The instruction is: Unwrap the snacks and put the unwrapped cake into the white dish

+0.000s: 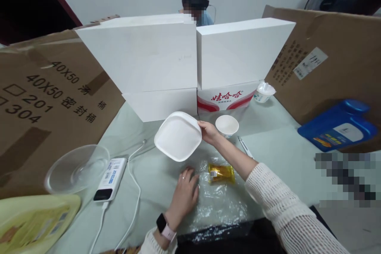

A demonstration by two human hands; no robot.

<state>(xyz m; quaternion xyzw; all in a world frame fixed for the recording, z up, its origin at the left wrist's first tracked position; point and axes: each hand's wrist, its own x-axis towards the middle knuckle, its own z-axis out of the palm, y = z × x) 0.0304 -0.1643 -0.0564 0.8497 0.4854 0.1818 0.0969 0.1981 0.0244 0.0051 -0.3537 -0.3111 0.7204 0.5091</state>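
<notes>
On the pale counter (276, 147), the right hand (209, 132) pinches a lifted white plate (178, 136); the left hand (185, 194), fingers spread, apparently flattens clear wrap (220, 200).

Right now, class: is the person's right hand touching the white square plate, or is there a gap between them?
Touching. The head view shows the right hand with its fingers gripping the right edge of the white square plate, holding it tilted above the table.

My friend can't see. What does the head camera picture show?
A right hand holds a square white plate tilted above a table. The left hand rests flat on clear plastic wrap, beside a small yellow packet and a white paper cup.
</notes>
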